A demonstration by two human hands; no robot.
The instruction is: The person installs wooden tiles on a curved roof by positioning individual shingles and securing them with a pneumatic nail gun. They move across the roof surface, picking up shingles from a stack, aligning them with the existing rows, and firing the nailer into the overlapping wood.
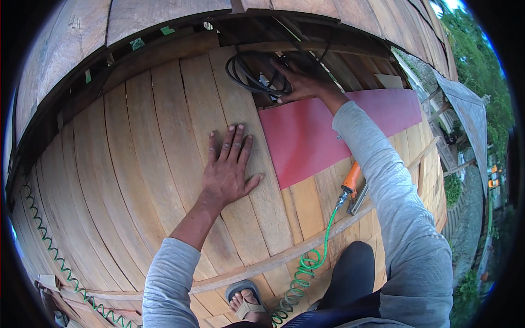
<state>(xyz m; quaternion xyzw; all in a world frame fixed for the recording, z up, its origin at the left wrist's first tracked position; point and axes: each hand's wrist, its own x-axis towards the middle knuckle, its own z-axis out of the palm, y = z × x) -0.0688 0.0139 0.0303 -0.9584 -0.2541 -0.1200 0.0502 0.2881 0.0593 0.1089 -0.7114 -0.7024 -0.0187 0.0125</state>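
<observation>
My left hand [228, 174] lies flat on the pale wooden boards [164, 126], fingers stretched out and holding nothing. Farther off and to the right, my right hand [299, 83] is curled around the edge of a coil of black cable [240, 74] by a dark gap in the planking. Some of its fingers are hidden by the cable and the shade. Below that forearm a red sheet [298, 145] lies over the boards. Partly covered by my right sleeve is an orange air tool [351, 177], joined to a green coiled hose [326, 240].
A wooden batten [251, 269] crosses the sloping boards near my sandalled foot [249, 306]. At the far side overhang weathered boards [164, 16], with dark framing beneath. Another green coiled hose [52, 249] runs along the left. Beyond the right edge are a grey sheet roof [467, 117] and trees.
</observation>
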